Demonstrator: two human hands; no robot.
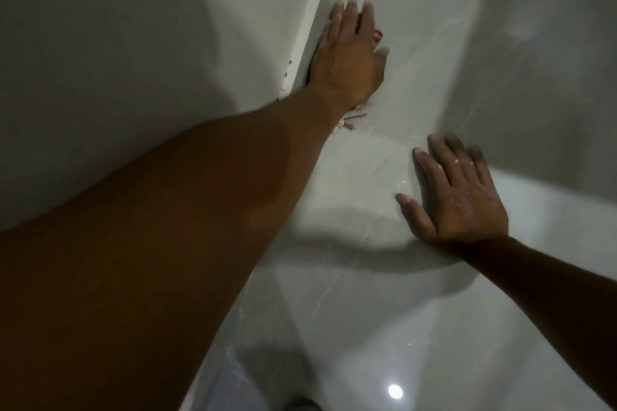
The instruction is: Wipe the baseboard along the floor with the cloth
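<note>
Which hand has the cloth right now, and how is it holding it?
The left hand presses the cloth flat against the baseboard under its palm and fingers; only the edges show. The right hand holds nothing, lying flat on the floor.

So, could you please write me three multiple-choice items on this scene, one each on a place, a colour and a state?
1. Where is the left hand?
A. Pressed against the baseboard
B. Raised in the air
C. On the person's knee

2. What colour shows in the cloth peeking out by the left hand's fingers?
A. Blue
B. Red
C. Green

3. How is the right hand held?
A. Closed in a fist
B. Gripping a bottle
C. Open and flat on the floor

Answers: 1 A, its palm lies along the baseboard with the cloth under it. 2 B, a red edge shows beside the fingers. 3 C, its fingers are spread on the glossy tile and it holds nothing.
</note>
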